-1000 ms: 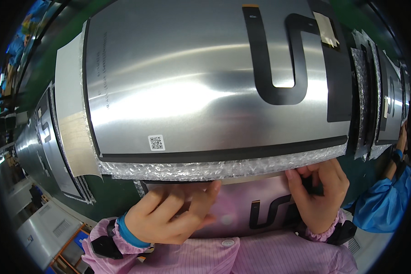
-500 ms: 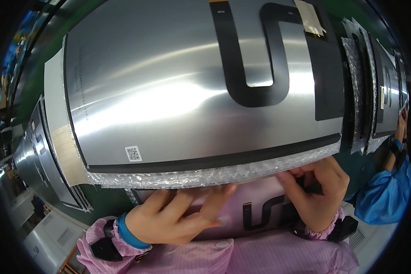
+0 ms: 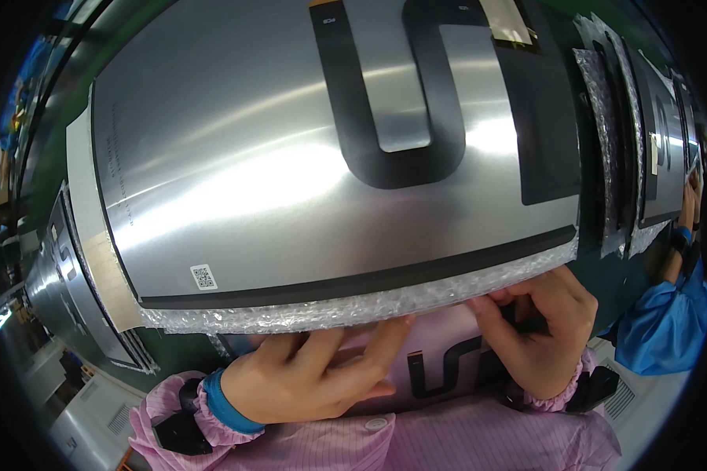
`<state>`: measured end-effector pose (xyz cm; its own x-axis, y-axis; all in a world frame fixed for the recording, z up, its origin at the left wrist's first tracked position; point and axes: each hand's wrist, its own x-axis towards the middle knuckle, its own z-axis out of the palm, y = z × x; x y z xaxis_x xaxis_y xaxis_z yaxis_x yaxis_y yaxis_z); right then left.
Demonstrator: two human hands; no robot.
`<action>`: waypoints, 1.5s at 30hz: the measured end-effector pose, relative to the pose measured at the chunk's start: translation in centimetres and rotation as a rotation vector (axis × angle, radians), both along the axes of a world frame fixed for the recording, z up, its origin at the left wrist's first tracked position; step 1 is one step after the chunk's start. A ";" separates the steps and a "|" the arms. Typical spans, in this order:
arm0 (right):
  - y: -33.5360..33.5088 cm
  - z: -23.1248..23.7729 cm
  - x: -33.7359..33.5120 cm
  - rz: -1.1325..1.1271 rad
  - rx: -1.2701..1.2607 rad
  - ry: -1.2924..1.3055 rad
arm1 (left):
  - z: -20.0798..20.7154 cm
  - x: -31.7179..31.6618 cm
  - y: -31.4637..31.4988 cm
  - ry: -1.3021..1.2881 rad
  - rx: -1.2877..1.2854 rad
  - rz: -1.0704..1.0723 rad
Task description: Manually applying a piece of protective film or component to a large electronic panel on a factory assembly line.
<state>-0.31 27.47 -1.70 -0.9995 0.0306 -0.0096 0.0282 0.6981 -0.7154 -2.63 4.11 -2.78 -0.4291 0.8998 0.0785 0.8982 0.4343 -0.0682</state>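
A large silver metal-backed panel (image 3: 236,220) with a dark S-shaped strip and a small code label lies on bubble wrap (image 3: 291,318), which sticks out along its near edge. Below that edge, nearer my body, shows part of another silver panel (image 3: 385,404) with a similar dark strip, reflecting pink. My left hand (image 3: 310,377) is under the bubble wrap's near edge, its fingers apart and the index fingertip reaching up to that edge. Farther right, my right hand (image 3: 538,334) has thumb and fingers closed at the same edge; what they pinch is hidden.
Upright-looking bubble-wrapped panels (image 3: 613,149) stand close on the right, beside a co-worker's blue sleeve (image 3: 664,322). More silver panels (image 3: 78,290) lie at the left. Beige tape (image 3: 110,279) runs along the large panel's left side. The bench top is green (image 3: 184,353).
The large panel and its bubble wrap have shifted left in view, with the left end slightly lower. My left hand has moved a little right; my right hand has hardly moved.
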 end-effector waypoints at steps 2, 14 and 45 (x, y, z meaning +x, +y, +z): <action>0.0 0.0 0.0 0.001 -0.018 -0.003 | 0.0 0.1 0.1 0.008 0.002 0.005; -0.4 0.2 0.1 0.015 0.053 -0.016 | 0.0 -0.3 1.2 -0.022 -0.050 -0.031; 0.8 -0.6 0.3 -0.132 -0.099 0.046 | -0.5 -1.1 4.3 0.089 0.070 -0.127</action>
